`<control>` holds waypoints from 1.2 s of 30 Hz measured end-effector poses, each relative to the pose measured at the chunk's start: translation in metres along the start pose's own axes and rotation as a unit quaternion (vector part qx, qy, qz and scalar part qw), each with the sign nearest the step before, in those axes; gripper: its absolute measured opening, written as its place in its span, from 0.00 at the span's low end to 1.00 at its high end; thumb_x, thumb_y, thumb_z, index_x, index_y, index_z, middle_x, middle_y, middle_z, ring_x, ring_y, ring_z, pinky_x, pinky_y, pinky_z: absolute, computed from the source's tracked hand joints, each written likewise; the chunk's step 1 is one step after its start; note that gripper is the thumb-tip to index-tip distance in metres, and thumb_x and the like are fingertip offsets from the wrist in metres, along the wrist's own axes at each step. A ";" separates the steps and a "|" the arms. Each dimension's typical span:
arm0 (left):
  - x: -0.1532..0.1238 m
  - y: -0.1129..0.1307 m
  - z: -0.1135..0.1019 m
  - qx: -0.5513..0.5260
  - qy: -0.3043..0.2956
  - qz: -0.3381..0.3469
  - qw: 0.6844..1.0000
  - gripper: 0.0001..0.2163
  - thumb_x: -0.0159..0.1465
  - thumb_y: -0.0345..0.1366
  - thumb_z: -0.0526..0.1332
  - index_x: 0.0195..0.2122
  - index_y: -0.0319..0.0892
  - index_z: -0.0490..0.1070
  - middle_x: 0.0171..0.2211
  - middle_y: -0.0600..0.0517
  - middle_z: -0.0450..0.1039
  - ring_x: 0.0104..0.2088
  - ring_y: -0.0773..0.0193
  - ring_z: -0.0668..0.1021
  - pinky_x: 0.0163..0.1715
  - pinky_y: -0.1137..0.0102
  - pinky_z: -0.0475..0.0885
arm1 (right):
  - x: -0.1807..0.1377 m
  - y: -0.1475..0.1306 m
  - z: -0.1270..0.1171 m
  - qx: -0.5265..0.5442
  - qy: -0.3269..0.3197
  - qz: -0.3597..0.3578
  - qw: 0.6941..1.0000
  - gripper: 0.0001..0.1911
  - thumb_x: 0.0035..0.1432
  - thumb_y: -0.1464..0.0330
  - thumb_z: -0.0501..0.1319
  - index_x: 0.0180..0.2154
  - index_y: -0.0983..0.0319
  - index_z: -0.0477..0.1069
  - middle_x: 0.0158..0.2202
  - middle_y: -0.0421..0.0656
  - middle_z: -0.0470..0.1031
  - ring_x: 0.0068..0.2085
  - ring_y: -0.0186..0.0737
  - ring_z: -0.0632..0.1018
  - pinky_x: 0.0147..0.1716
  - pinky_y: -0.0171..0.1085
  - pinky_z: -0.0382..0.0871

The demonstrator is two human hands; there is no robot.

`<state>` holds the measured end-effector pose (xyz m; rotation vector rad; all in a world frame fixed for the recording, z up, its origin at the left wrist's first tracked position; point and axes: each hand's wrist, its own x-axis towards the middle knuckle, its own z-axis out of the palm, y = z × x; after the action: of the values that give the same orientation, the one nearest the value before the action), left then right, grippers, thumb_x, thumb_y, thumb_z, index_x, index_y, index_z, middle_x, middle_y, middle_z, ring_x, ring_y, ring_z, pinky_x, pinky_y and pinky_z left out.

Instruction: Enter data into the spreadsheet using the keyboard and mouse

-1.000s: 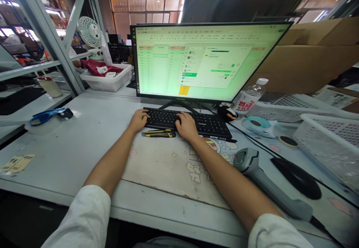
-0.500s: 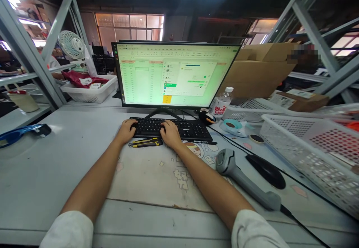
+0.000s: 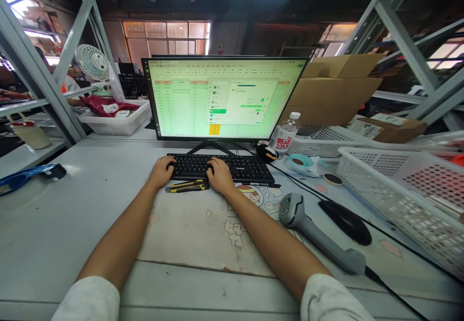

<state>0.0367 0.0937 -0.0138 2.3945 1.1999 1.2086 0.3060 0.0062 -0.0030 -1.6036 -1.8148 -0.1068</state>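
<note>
My left hand [image 3: 161,170] rests at the left end of a black keyboard [image 3: 250,168], fingers stretched onto the keys. Over the keyboard's middle lies my right hand [image 3: 220,173], its fingers also spread on the keys, holding nothing. Two yellow-and-black utility knives [image 3: 186,185] lie between the hands, just in front of the keyboard. A black marker pen [image 3: 261,184] is along the keyboard's front edge, right of my right hand. Behind the keyboard stands a monitor [image 3: 181,106] showing a spreadsheet with a chat window over it.
Right of my right arm are a grey barcode scanner [image 3: 319,236], a black mouse [image 3: 345,222], cables and a white basket [image 3: 384,195]. A plastic bottle [image 3: 283,135] and tape roll [image 3: 300,163] stand behind. At left are a red-filled basket [image 3: 116,123] and blue strap [image 3: 31,177].
The view has shifted very slightly. Both hands stay on the keyboard in nearly the same places.
</note>
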 end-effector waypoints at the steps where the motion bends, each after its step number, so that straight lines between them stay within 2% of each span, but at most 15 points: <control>1: 0.000 0.000 0.000 -0.002 0.003 -0.003 1.000 0.15 0.62 0.30 0.54 0.44 0.45 0.79 0.54 0.47 0.81 0.59 0.50 0.77 0.66 0.49 0.69 | 0.000 0.001 0.000 0.002 -0.002 -0.002 1.000 0.17 0.65 0.70 0.55 0.50 0.63 0.77 0.61 0.56 0.74 0.64 0.54 0.71 0.66 0.55 0.65; 11: 0.001 0.003 -0.003 -0.011 0.018 -0.031 0.999 0.14 0.62 0.27 0.55 0.39 0.44 0.80 0.53 0.47 0.81 0.59 0.53 0.78 0.66 0.54 0.69 | -0.003 0.000 0.005 0.044 -0.034 -0.061 0.997 0.16 0.62 0.71 0.55 0.48 0.62 0.78 0.61 0.54 0.75 0.63 0.53 0.73 0.66 0.56 0.65; 16: 0.000 0.006 -0.005 -0.016 0.019 -0.040 0.999 0.16 0.61 0.25 0.54 0.42 0.45 0.80 0.53 0.49 0.81 0.58 0.54 0.78 0.66 0.54 0.69 | -0.003 -0.001 0.006 0.041 -0.041 -0.076 0.995 0.19 0.64 0.70 0.55 0.52 0.61 0.77 0.63 0.53 0.73 0.65 0.53 0.71 0.66 0.57 0.65; 19: 0.000 0.006 -0.005 -0.015 0.019 -0.033 0.999 0.17 0.61 0.25 0.54 0.43 0.44 0.80 0.53 0.49 0.81 0.58 0.53 0.78 0.66 0.54 0.69 | -0.003 -0.002 0.008 0.038 -0.054 -0.084 0.994 0.18 0.65 0.69 0.55 0.51 0.61 0.79 0.64 0.53 0.72 0.66 0.55 0.70 0.67 0.59 0.63; 22: 0.000 0.006 -0.005 -0.006 0.011 -0.024 1.000 0.15 0.63 0.26 0.54 0.40 0.44 0.81 0.54 0.48 0.80 0.59 0.53 0.77 0.66 0.54 0.69 | -0.003 -0.003 0.009 0.034 -0.062 -0.082 0.994 0.18 0.65 0.68 0.56 0.49 0.62 0.81 0.65 0.54 0.72 0.68 0.58 0.68 0.68 0.61 0.61; 26: 0.001 0.003 -0.003 0.002 0.002 -0.025 1.000 0.15 0.64 0.28 0.54 0.36 0.44 0.82 0.54 0.48 0.80 0.59 0.53 0.77 0.66 0.52 0.70 | -0.003 -0.003 0.007 0.028 -0.053 -0.077 0.995 0.18 0.65 0.69 0.56 0.51 0.62 0.80 0.66 0.53 0.71 0.67 0.56 0.69 0.69 0.59 0.61; 31: 0.001 -0.001 0.000 -0.003 0.003 0.002 1.000 0.15 0.63 0.28 0.55 0.40 0.44 0.82 0.53 0.47 0.81 0.59 0.52 0.77 0.66 0.51 0.69 | -0.003 -0.003 0.004 0.022 -0.039 -0.071 0.996 0.19 0.66 0.70 0.56 0.53 0.62 0.79 0.64 0.53 0.73 0.66 0.53 0.71 0.68 0.55 0.63; 36: 0.000 -0.002 0.001 -0.003 -0.002 0.008 1.000 0.15 0.62 0.29 0.54 0.43 0.43 0.80 0.55 0.46 0.80 0.60 0.50 0.75 0.67 0.50 0.69 | -0.003 -0.003 0.005 0.026 -0.030 -0.065 0.997 0.18 0.65 0.71 0.56 0.52 0.61 0.79 0.63 0.52 0.73 0.66 0.52 0.71 0.68 0.56 0.64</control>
<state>0.0360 0.0946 -0.0152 2.4064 1.1755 1.2103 0.3007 0.0048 -0.0072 -1.4669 -1.9523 -0.0704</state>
